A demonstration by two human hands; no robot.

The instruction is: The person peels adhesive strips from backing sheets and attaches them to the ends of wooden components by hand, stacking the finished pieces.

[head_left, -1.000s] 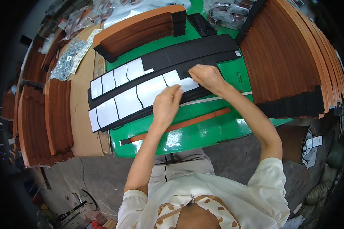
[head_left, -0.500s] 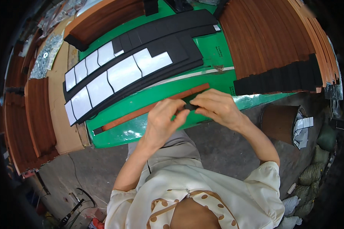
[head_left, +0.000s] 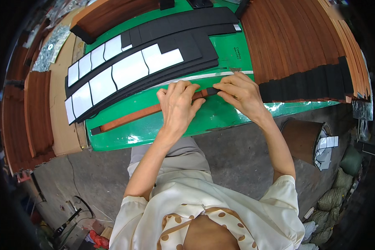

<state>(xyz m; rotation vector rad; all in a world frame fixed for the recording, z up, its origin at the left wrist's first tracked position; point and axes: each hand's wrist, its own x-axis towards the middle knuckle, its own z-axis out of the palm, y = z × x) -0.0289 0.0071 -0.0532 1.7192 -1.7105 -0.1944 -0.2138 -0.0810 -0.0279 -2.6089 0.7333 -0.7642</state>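
A narrow reddish-brown wooden strip lies slantwise on the green tabletop, with a black piece around its left end. My left hand is closed over the strip near its right end, thumb on the near side and fingers on the far side. At that right end, my right hand pinches a small black foam piece set against the strip's tip. Whether this piece wraps fully around the wood is hidden by my fingers. Beyond the strip lie black foam sheets, partly covered with white backing paper.
Stacked wooden strips with black ends fill the table's right side. More brown strips stand at the left beside cardboard. A brown bin with white paper scraps is on the floor at right.
Both hands have moved away from me, onto the strip. The small black piece, held apart in front of the strip before, is now at its right end.
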